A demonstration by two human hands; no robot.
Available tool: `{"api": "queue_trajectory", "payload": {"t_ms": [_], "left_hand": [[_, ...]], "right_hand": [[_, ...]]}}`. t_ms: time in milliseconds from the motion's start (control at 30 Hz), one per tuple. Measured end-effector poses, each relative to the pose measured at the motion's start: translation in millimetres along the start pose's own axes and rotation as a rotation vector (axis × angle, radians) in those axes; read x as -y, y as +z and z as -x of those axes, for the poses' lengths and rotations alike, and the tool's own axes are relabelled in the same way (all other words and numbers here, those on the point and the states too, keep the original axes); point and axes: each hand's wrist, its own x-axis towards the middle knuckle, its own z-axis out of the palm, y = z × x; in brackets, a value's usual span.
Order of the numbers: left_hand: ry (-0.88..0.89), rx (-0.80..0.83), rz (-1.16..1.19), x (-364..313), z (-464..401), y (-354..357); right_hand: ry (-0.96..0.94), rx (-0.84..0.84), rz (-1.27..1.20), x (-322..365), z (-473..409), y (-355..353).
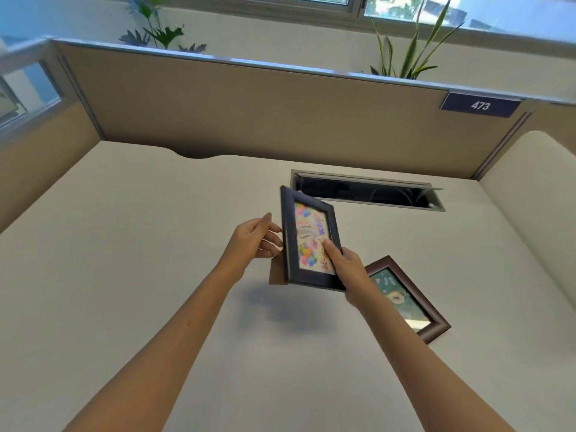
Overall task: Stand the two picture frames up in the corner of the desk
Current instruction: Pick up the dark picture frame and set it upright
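Two frames are before us. Our right hand (349, 269) grips the black frame (311, 241) upright above the desk (156, 244), thumb pressed on its glass. Our left hand (252, 241) hovers at its left edge, fingers loosely spread, near the brown stand behind. The brown frame (411, 300) lies flat to the right.

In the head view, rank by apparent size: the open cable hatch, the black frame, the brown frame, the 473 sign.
1. Cable hatch, widest.
2-3. Black frame and brown frame: alike; the black one is held up nearer the camera and the brown is partly covered, so unranked.
4. 473 sign.
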Motion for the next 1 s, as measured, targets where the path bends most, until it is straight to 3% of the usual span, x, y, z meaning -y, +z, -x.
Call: {"api": "queue_trajectory", "payload": {"t_ms": [133, 200, 400, 533, 667, 733, 1000], "left_hand": [[0.119, 0.083, -0.447, 0.0, 0.4, 2.8], [0.125, 0.1, -0.564, 2.3, 0.3, 3.5], [0.247, -0.117, -0.724, 4.6, 2.0, 3.9], [0.264, -0.188, -0.512, 4.4, 2.4, 3.9], [0.058, 0.135, -0.17, -1.8, 1.9, 0.2], [0.059, 0.207, -0.177, 7.8, 0.1, 0.7], [0.055, 0.063, -0.223, 38.5, -4.1, -1.5]], "right_hand": [[0.094, 0.005, -0.082, -1.7, -3.5, -0.5], [0.1, 0.014, -0.094, -2.0, -4.5, 0.1], [0.072, -0.006, -0.078, -1.0, -6.6, 5.4], [-0.01, -0.01, -0.092, -0.1, -3.5, 4.1], [-0.095, 0.069, -0.1, 0.8, -0.9, -0.7], [-0.127, 0.114, -0.085, 0.3, -0.1, -3.0], [-0.131, 0.276, -0.053, -8.3, -6.8, -3.3]]}}
